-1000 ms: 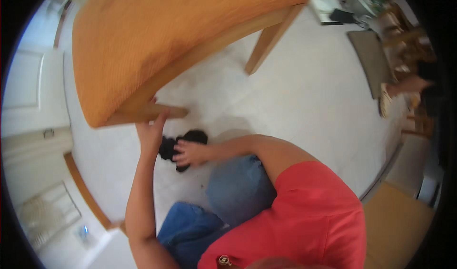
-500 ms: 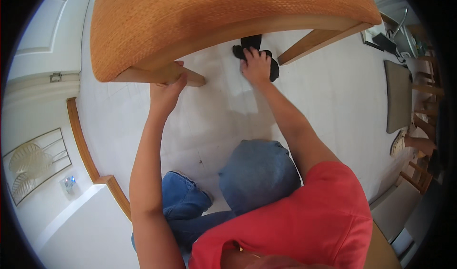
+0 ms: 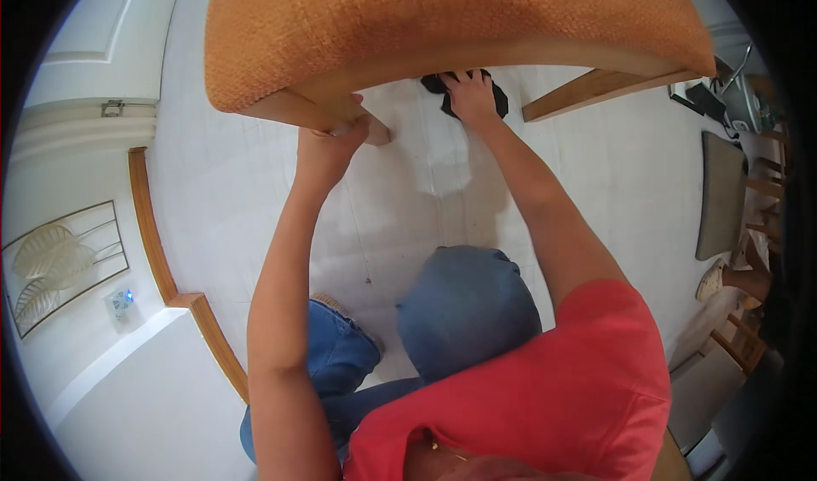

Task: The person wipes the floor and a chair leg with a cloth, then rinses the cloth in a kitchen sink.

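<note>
An orange woven-fabric seat (image 3: 459, 13) on a light wooden frame fills the top of the view. My left hand (image 3: 332, 145) is closed around its left wooden leg (image 3: 377, 130), with the fingers partly behind the wood. Beneath the seat, my right hand (image 3: 472, 98) presses on a bunched black cloth (image 3: 498, 98) on the pale floor, its fingers over the fabric. The seat's lower edge hides part of the cloth. On the right, another wooden leg (image 3: 566, 96) slants down to the floor.
My bent knee (image 3: 468, 311) in jeans is close below the seat. Along the left stand a white door (image 3: 94, 39) and wood-trimmed wall (image 3: 151, 226). A grey flat panel (image 3: 722, 193), another person's foot (image 3: 711, 279) and wooden chairs (image 3: 745, 345) line the right.
The seat and both hands appear shifted right in view. The black cloth is bunched differently under my right hand, and more of it is hidden by the seat. My left hand keeps hold of the leg.
</note>
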### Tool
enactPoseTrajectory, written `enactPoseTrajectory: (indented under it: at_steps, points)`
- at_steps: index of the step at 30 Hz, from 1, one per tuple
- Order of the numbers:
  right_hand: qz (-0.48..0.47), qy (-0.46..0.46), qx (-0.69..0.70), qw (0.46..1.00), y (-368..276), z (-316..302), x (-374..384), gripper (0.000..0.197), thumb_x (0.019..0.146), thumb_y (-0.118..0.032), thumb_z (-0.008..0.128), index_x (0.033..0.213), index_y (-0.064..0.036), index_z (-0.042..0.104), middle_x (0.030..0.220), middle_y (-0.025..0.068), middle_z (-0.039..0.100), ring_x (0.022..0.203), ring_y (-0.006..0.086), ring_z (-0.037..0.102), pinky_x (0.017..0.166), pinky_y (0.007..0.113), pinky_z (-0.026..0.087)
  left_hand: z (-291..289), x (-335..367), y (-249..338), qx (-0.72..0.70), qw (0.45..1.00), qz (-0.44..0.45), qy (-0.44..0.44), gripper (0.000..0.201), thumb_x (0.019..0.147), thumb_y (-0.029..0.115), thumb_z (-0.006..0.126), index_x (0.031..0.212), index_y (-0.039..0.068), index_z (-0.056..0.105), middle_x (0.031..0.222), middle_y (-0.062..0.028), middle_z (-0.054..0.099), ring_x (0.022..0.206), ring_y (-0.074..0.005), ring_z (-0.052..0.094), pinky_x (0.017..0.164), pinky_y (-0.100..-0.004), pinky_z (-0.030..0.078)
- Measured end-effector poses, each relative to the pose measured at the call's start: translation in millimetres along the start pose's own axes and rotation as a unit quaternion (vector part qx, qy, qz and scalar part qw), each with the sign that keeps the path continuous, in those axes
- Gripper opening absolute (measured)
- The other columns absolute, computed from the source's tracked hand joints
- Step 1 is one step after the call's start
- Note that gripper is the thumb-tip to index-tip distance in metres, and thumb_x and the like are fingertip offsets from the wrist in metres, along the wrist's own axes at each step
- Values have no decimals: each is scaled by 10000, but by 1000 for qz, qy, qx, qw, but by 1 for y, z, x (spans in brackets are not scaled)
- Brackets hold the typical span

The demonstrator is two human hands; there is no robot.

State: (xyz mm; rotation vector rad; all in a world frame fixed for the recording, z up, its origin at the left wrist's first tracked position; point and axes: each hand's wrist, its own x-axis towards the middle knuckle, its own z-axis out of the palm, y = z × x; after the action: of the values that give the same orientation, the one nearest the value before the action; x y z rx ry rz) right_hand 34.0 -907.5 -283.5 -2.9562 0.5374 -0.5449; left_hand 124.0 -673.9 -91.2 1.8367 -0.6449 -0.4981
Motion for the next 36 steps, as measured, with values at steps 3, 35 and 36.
enactPoseTrajectory:
  at_steps: [3,35,36]
  points:
    - [14,-32,-12,999,-42,2,-16,308,765,-144,535,1058,-172,626,1076,44,559,932,267,508,755,419,398,1,-2,-2,-7,1000,-16,11,311,750,73,674,1033,11,561,1011,-71,603,934,-161,573,792,-305,483]
    - [224,-298,44,927,31,21,173,432,835,-359,498,1177,-99,540,1079,153,594,994,337,573,839,482,452,5,-11,-12,21,990,48,128,418,642,161,687,1025,77,541,924,-107,591,902,-295,573,741,-391,469]
    - [176,-227,4,958,11,34,158,407,822,-344,505,1140,-96,563,1028,155,613,946,346,588,820,490,455,7,-10,-12,21,990,51,132,409,641,159,688,1017,82,545,916,-100,591,891,-289,575,733,-388,470]
